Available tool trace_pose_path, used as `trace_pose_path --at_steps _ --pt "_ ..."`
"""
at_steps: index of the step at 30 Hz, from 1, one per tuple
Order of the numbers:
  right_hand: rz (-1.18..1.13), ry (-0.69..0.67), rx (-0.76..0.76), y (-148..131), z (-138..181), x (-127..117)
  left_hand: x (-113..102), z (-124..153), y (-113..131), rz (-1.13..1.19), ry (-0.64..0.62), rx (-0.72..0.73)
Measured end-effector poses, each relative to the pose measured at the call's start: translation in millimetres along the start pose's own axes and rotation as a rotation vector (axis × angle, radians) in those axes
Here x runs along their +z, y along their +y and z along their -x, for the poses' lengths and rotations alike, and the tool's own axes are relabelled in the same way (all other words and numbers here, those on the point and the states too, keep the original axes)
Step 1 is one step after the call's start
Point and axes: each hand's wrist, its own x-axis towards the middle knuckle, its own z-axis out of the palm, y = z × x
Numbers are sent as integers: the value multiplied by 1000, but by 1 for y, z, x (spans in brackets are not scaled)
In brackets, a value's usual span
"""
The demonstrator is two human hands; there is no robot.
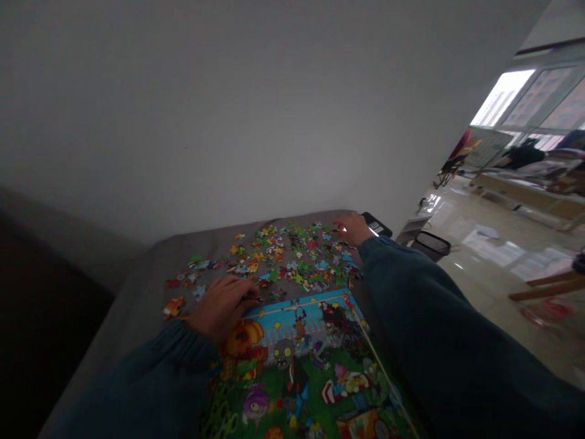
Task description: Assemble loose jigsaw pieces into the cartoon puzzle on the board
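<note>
A: Where're the person's hands, & what've they got?

B: L hand (223,305) is low by the far-left corner of the cartoon-zombie puzzle board (297,360), fingers bent down; can't tell if they grip a pc. R hand (353,228) is at the far-right side of the loose jigsaw pcs (276,250), fingers bent too; can't tell if anything's pinched there.

A: And the pcs?

B: Spread over the grey cloth (146,299), mostly btwn the two sets of fingers, w/ a few left of the L fingers, incl. an orange pc (173,306). Board's on the near side of both sets.

A: How far along, then?

B: Lots left, by the look of it: that many pcs lying loose, no joined group clear among them. Board shows a full pic, but can't tell if it's fitted pcs or just a print, so what's done is unclear.
</note>
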Motion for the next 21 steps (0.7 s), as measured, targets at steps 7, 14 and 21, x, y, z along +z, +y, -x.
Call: trace_pose_path --at_steps 7,14,21 --pt "-319 -44 -87 -34 49 -22 -13 6 8 356 282 -335" --pt "-953 -231 -84 -93 89 -36 -13 11 58 972 207 -502" --pt "-1068 -414 -247 -162 131 -43 3 21 95 1037 -24 -631"
